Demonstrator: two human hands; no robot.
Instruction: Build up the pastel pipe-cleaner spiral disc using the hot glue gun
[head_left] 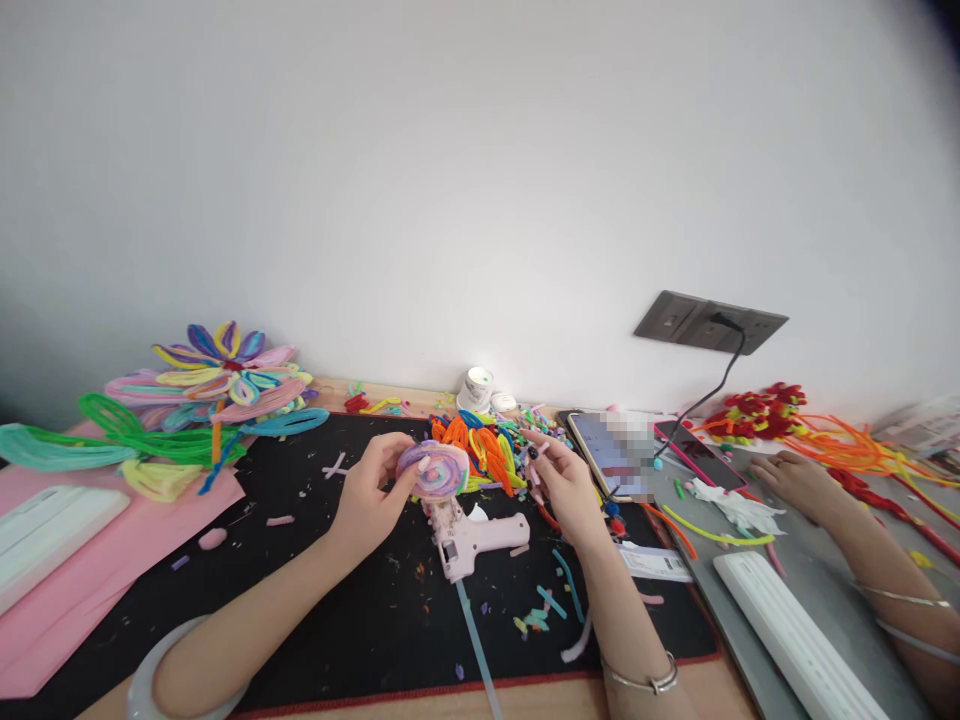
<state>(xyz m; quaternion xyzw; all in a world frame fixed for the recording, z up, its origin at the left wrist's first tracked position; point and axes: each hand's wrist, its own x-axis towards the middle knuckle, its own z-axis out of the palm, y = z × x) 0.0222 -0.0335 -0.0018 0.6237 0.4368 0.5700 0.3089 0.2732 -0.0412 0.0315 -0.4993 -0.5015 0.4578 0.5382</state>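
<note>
My left hand [375, 500] is closed on a flat disc of coiled pastel pipe cleaners [442, 470], thumb on its face. Below the disc, a pale pink glue gun [480, 538] lies on the black mat [300, 620], a clear glue stick [476, 635] trailing from its back end. My right hand [566, 490] is pinched shut over the right side of the pile; a pale pink bit shows at its fingertips, too small to name. Beside both hands sits a heap of orange, blue and yellow pipe cleaners [480, 450].
Pipe-cleaner flowers [225, 370] stand at the left on pink paper [165, 550]. A phone [611, 455] lies right of my right hand. Farther right rests another person's hand [799, 485], near red pipe-cleaner flowers [757, 412]. A black cable [724, 380] hangs from the wall socket.
</note>
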